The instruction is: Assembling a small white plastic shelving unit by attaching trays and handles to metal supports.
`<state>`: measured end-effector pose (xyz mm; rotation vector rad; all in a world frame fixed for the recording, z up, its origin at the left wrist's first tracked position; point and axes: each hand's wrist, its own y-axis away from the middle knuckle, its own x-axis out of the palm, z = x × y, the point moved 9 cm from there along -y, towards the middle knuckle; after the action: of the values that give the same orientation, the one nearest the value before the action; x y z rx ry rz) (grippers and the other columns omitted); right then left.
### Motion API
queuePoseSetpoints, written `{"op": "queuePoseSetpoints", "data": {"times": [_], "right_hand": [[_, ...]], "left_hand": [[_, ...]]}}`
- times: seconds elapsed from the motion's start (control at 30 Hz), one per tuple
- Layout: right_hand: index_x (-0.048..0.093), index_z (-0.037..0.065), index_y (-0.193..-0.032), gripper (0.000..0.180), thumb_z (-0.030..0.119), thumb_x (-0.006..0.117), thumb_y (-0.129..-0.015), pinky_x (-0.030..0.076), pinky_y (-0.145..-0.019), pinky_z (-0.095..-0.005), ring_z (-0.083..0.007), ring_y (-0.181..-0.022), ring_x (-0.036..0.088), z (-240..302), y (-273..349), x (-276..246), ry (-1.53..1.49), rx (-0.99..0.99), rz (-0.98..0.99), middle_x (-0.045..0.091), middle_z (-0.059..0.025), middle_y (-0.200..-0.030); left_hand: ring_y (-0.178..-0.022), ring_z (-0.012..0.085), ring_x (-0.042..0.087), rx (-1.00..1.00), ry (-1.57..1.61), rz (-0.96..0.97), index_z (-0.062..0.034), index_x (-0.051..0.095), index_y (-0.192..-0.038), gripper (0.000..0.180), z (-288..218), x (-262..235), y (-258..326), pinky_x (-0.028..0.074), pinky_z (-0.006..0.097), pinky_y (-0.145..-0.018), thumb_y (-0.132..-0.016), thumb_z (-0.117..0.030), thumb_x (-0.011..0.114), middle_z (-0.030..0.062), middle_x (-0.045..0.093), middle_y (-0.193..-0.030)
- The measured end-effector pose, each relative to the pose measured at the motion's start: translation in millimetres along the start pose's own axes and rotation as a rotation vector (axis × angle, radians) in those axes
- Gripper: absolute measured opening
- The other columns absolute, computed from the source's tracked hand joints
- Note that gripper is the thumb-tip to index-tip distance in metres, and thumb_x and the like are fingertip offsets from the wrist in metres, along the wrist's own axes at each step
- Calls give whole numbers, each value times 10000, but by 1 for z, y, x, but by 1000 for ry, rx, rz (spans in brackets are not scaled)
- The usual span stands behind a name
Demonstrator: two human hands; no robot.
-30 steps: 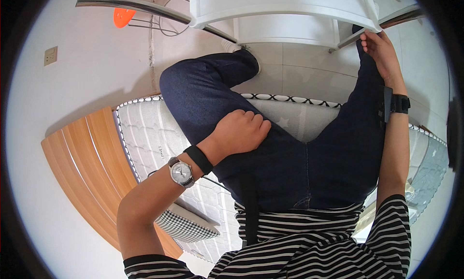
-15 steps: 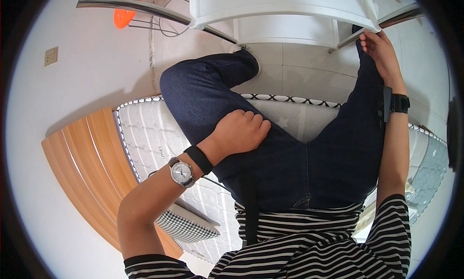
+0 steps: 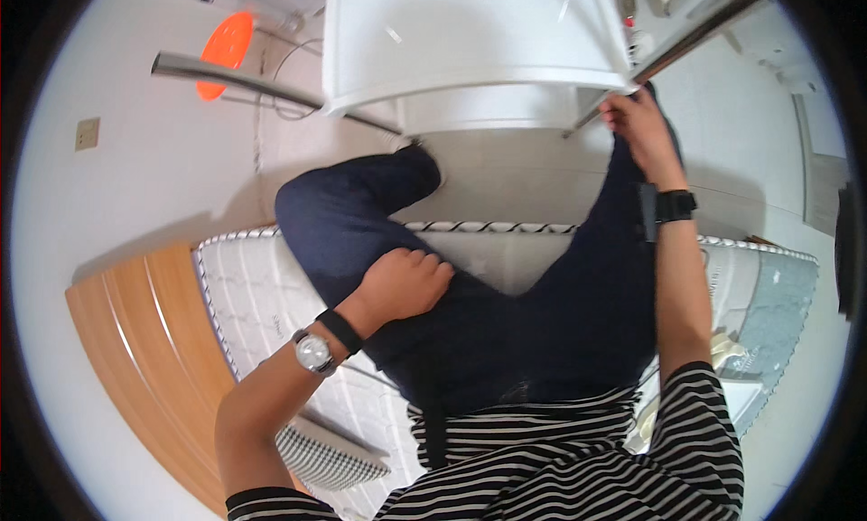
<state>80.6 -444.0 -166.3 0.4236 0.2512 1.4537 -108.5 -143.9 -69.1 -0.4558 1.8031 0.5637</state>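
My left hand [image 3: 408, 284] is closed in a loose fist on the left thigh of my dark blue trousers [image 3: 330, 218]. A wristwatch [image 3: 313, 351] and a black band are on that wrist. My right hand [image 3: 643, 131] is stretched forward beside my right lower leg, its fingers curled at the near right corner of a white tray-like shelf [image 3: 479, 47]. Whether the fingers grip the corner or only touch it is hard to see. A black strap with a box-shaped device [image 3: 664, 207] circles the right wrist.
Metal poles [image 3: 235, 79] flank the shelf, with a second white tier [image 3: 488, 110] below. An orange oval thing [image 3: 224, 56] with thin wires stands left. I sit on a quilted mattress [image 3: 271, 291], beside a wooden headboard [image 3: 149, 340] and a houndstooth cushion [image 3: 330, 458].
The view has shifted, so the shelf, my legs and both hands appear lower and farther left, with more of the shelf's top visible. Both hands keep about the same pose and place.
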Motion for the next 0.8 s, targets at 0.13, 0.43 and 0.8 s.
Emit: {"op": "queuePoseSetpoints", "data": {"times": [0.13,0.43,0.8], "right_hand": [[483,51,-994,155,98,520,-851,442,-577,-234,-105,-632,540,2,3,-3,-22,7,-39,578,-39,-753],[458,23,-1084,269,104,538,-840,469,-587,-229,-113,-646,562,4,2,-13,-84,41,-47,585,-51,-770],[391,-39,-1206,432,84,548,-824,462,-535,-234,-127,-621,573,1,2,-2,-90,28,-5,603,-85,-752]], "left_hand": [[-580,217,529,22,76,21,-80,505,-684,180,-7,-15,-4,438,329,-531,-779,-187,614,46,464,-613],[-672,235,534,-350,62,-1053,-99,502,-743,75,-77,-199,166,438,402,-586,-732,-151,555,51,519,-743],[-1037,129,422,223,-35,-1300,-114,408,-1274,453,-179,-273,37,388,256,-793,-866,-253,548,21,429,-1219]]}}
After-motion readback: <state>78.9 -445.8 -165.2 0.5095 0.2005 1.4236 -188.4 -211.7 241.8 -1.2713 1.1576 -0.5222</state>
